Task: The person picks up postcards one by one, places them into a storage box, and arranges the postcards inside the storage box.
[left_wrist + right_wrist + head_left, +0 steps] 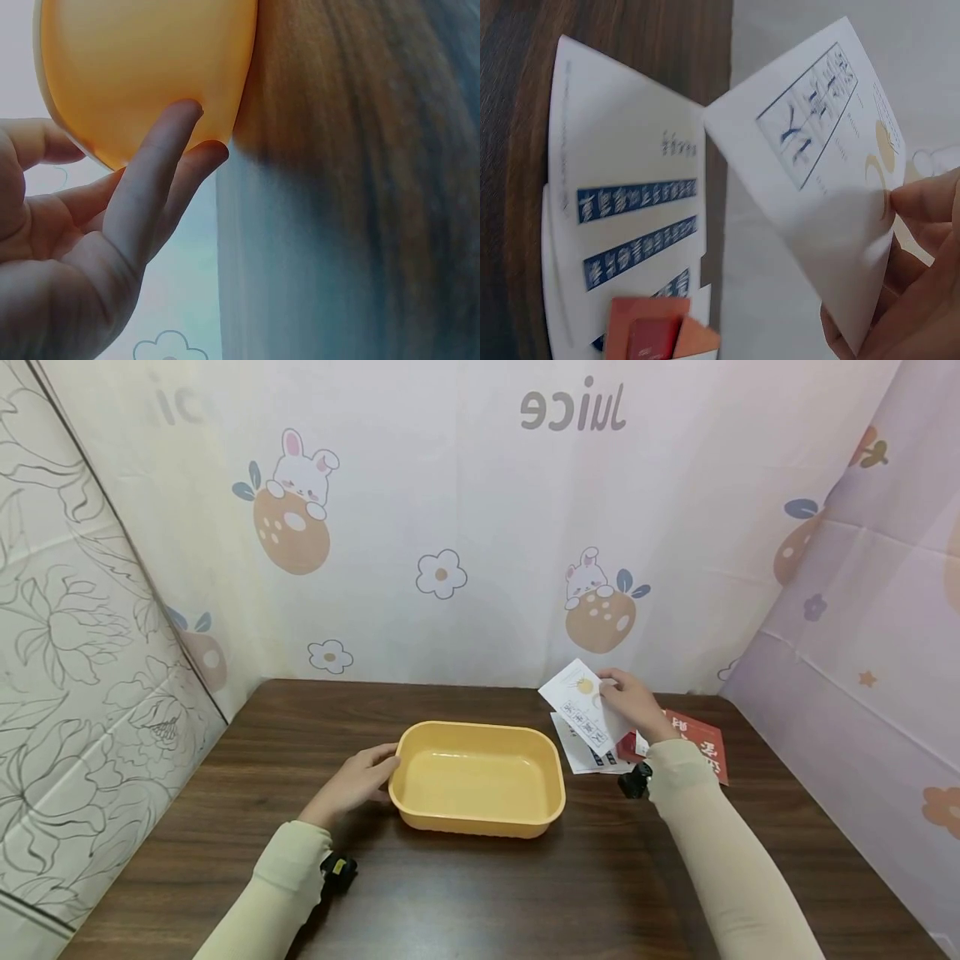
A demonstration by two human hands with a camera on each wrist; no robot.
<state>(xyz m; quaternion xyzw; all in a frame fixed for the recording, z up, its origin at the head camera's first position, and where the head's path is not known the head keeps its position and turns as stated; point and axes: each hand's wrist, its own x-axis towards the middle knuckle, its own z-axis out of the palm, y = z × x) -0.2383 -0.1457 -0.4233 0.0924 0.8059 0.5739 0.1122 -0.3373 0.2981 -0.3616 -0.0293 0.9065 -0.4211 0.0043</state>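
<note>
A yellow plastic basin (pixel 477 777) stands on the table, its inside bare. At its left end my left hand (pixel 360 777) holds the rim; in the left wrist view the fingers (pixel 150 180) lie against the outer wall and the thumb is at the edge. To the right, my right hand (pixel 633 703) pinches a white printed card (pixel 581 702) by its edge, tilted above the table. Below it lie other white cards (pixel 630 142) with dark blue printed bands, overlapping. A small red-and-orange item (pixel 651 330) lies on them, partly cut off.
A red printed sheet (pixel 701 743) lies under and beyond my right wrist. The dark wood table (pixel 465 902) meets a patterned curtain (pixel 375 627) at the back. Further patterned panels border the left and right sides.
</note>
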